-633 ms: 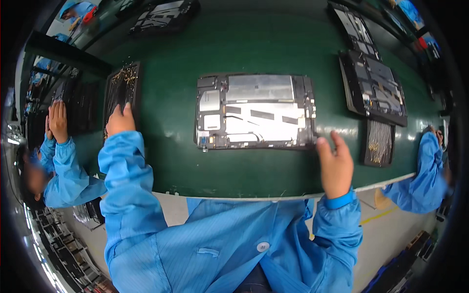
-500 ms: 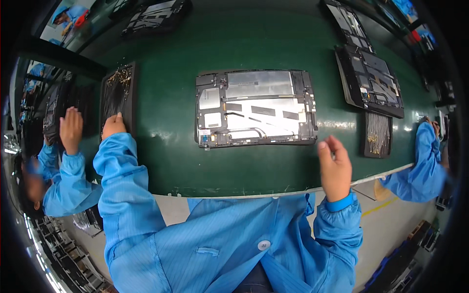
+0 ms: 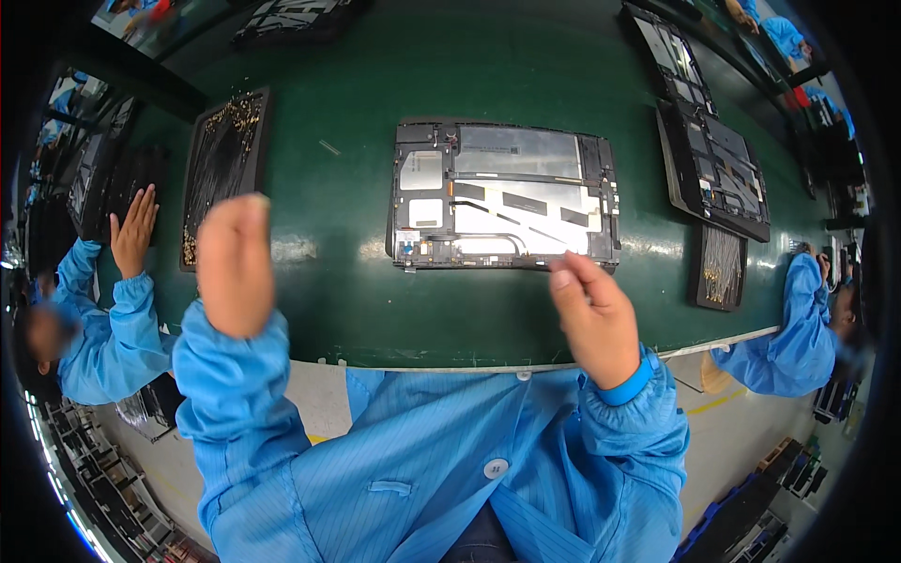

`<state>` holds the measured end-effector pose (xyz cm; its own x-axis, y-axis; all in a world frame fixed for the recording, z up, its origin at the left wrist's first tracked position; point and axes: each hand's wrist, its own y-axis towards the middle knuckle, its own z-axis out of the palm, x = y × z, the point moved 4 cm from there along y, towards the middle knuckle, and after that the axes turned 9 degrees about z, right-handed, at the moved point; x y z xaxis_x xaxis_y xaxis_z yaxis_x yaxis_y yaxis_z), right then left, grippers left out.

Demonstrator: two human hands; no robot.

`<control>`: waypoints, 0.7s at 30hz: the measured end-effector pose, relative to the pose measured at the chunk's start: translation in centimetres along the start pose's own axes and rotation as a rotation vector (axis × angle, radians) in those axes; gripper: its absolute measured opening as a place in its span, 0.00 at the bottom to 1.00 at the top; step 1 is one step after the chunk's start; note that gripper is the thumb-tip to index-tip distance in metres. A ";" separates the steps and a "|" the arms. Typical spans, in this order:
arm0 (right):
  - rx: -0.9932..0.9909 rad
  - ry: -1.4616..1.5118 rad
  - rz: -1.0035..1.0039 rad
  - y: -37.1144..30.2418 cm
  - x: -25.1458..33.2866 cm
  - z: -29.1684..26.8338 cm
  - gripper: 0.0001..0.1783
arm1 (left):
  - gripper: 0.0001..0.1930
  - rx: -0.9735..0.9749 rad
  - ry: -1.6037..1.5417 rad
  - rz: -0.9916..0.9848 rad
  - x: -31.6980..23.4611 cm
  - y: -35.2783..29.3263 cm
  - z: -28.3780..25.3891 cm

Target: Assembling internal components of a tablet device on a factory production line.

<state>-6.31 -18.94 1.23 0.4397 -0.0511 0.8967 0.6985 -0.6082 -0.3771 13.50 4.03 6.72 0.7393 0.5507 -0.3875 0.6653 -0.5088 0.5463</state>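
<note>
An opened tablet [image 3: 507,211] with bare inner parts, silver panels and black strips lies flat on the green table in front of me. My right hand [image 3: 601,324] is at its lower right edge, thumb and forefinger pinched together; anything between them is too small to make out. My left hand [image 3: 236,272] is raised over the table, left of the tablet, fingers pressed together and slightly blurred. What it may hold cannot be made out. Just beyond it sits a black tray [image 3: 260,141] of thin black cables [image 3: 218,169] with gold-coloured ends.
More opened tablets [image 3: 718,169] are stacked at the right, above a second tray of thin cables [image 3: 721,267]. Another device [image 3: 296,21] lies at the far left. A small thin strip [image 3: 328,147] shows beyond the left hand. Co-workers' hands [image 3: 136,230] are at the left and right sides.
My left hand has left the cable tray and come up and slightly right. My right hand has moved left to the tablet's lower edge. The small thin strip now shows on the green surface.
</note>
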 end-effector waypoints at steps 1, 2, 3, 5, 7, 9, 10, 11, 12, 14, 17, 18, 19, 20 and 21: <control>0.071 -0.029 -0.073 0.0 0.6 0.8 0.19 | 0.05 0.036 -0.055 0.154 -1.5 -0.4 0.2; 0.141 -0.060 -0.144 0.1 1.4 1.6 0.20 | 0.05 0.075 -0.112 0.306 -2.9 -1.0 0.6; 0.140 -0.058 -0.149 0.2 2.1 2.0 0.20 | 0.06 0.150 -0.157 0.326 -4.2 -1.1 0.8; 0.405 -0.047 -0.042 0.1 3.1 3.4 0.25 | 0.08 0.233 -0.215 0.360 -6.2 -1.4 1.3; 0.464 -0.021 -0.010 0.2 3.5 3.7 0.26 | 0.09 0.233 -0.229 0.385 -7.3 -1.3 1.5; 0.508 0.032 0.000 0.1 3.6 3.9 0.24 | 0.11 0.243 -0.251 0.414 -8.1 -1.2 1.7; 0.506 0.033 0.000 0.3 3.5 3.9 0.24 | 0.11 0.244 -0.252 0.415 -8.2 -1.2 1.8; 0.512 0.009 -0.049 0.6 3.5 4.0 0.21 | 0.10 0.251 -0.263 0.412 -8.2 -1.3 1.9; 0.519 -0.014 -0.097 0.7 3.5 4.0 0.19 | 0.10 0.258 -0.274 0.407 -8.3 -1.4 2.1; 0.509 -0.001 -0.049 0.7 3.1 3.8 0.17 | 0.10 0.282 -0.248 0.391 -8.4 -1.3 2.6; 0.529 0.042 0.141 0.5 1.6 3.9 0.15 | 0.09 0.322 -0.243 0.419 -9.4 -1.8 4.1; 0.553 0.070 0.282 0.5 0.8 4.0 0.15 | 0.09 0.336 -0.266 0.466 -10.0 -2.3 4.8; 0.563 0.070 0.285 0.6 0.7 3.9 0.15 | 0.10 0.340 -0.306 0.469 -10.3 -2.9 5.5; 0.632 0.081 0.457 0.5 -0.1 3.9 0.16 | 0.10 0.341 -0.300 0.462 -10.4 -3.4 6.3; 0.698 0.089 0.630 0.2 -0.8 3.9 0.17 | 0.10 0.304 -0.325 0.458 -10.5 -3.9 6.8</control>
<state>-4.29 -15.91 -0.50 0.8270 -0.2864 0.4838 0.5395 0.1625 -0.8261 3.91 -4.25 3.63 0.9176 0.0284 -0.3964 0.2392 -0.8361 0.4936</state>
